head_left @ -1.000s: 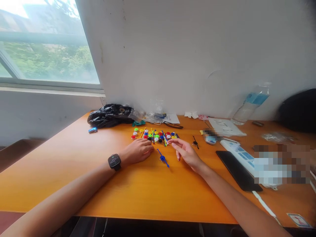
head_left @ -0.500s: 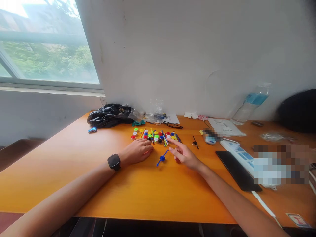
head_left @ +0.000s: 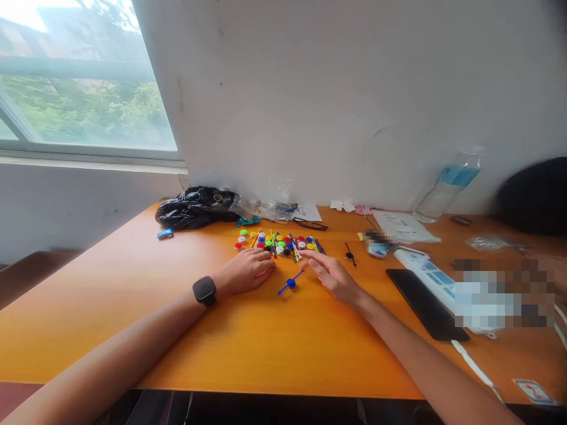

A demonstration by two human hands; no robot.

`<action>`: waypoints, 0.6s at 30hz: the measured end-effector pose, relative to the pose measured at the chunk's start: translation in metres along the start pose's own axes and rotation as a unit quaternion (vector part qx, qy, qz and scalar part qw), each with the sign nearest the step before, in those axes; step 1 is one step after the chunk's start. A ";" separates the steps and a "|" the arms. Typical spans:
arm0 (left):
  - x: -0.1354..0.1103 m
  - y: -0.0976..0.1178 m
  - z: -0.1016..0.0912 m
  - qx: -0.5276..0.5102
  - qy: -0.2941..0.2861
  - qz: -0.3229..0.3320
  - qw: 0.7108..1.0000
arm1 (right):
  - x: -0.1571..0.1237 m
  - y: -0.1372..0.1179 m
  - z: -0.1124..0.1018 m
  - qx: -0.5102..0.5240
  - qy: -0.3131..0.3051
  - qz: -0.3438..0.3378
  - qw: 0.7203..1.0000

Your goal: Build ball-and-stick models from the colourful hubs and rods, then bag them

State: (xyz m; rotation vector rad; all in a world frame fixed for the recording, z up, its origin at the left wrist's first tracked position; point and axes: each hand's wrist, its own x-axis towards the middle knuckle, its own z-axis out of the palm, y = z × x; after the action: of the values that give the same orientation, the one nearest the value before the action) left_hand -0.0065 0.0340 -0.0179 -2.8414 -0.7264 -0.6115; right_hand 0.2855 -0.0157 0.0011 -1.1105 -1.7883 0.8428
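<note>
A blue spinner, an arrow on a round base, stands on the table between my hands. My right hand hovers beside the arrow's upper end with its fingers stretched out, holding nothing. My left hand, below a black watch, rests on the table with fingers lying loosely, and nothing shows in it. Its fingertips are next to a spread of coloured plastic discs and arrows. A black spinner lies apart, to the right of the coloured pieces.
A black plastic bag and clear packaging lie at the back. On the right are a black phone, a white power strip and a clear bottle. A small blue packet lies left, near the bag.
The blue arrow has turned slightly clockwise on its base. My right index finger has drawn back a little from its end; my left hand stays put.
</note>
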 end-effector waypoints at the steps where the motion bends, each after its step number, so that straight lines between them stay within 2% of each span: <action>1: 0.000 0.000 0.000 -0.001 0.000 0.000 1.000 | 0.000 0.000 -0.001 0.012 0.030 0.003 0.999; 4: 0.000 0.000 -0.002 -0.005 -0.002 0.003 1.000 | 0.000 0.002 -0.007 0.057 0.136 -0.001 0.989; 6: 0.001 0.000 -0.002 -0.006 -0.003 0.004 1.000 | 0.002 0.003 -0.010 0.067 0.151 -0.003 0.986; 8: 0.001 0.001 -0.002 -0.005 -0.001 0.003 1.000 | 0.004 0.005 -0.010 0.062 0.130 0.000 0.989; 12: 0.001 0.000 -0.002 -0.002 -0.004 -0.001 1.000 | 0.004 0.008 -0.002 0.039 0.042 0.021 0.998; 15: 0.000 0.000 -0.001 -0.003 -0.006 -0.004 1.000 | 0.002 0.009 0.004 0.014 -0.027 0.053 0.998; 18: 0.000 0.000 0.000 -0.004 -0.004 -0.007 1.000 | 0.000 0.011 0.007 -0.029 -0.065 0.061 0.996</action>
State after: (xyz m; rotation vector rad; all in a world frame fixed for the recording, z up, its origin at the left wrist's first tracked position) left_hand -0.0064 0.0341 -0.0180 -2.8500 -0.7465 -0.6072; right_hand 0.2834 -0.0124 -0.0113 -1.2371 -1.8768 0.9606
